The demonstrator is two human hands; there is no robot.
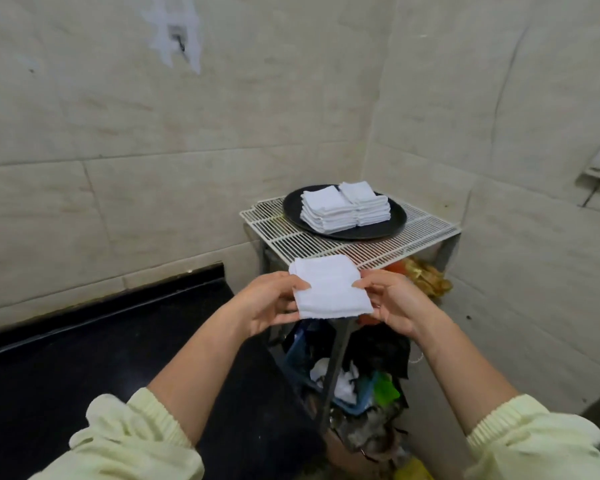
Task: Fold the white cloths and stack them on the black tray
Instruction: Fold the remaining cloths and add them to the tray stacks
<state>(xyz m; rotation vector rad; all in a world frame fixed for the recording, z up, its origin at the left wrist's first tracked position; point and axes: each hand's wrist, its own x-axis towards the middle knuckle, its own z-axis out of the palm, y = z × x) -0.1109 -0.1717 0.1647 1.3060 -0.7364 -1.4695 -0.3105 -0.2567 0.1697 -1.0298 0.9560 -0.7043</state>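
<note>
I hold a small folded white cloth (329, 289) in the air in front of the wire rack. My left hand (271, 303) pinches its left edge, thumb on top. My right hand (392, 303) pinches its right edge. Farther back, a round black tray (394, 230) rests on the rack and carries two side-by-side stacks of folded white cloths (343, 207).
The white wire rack (291, 240) stands in the corner of tiled walls. Below it lies a jumble of bags, cloth and packaging (357, 372). A black counter (101, 344) runs along the left wall.
</note>
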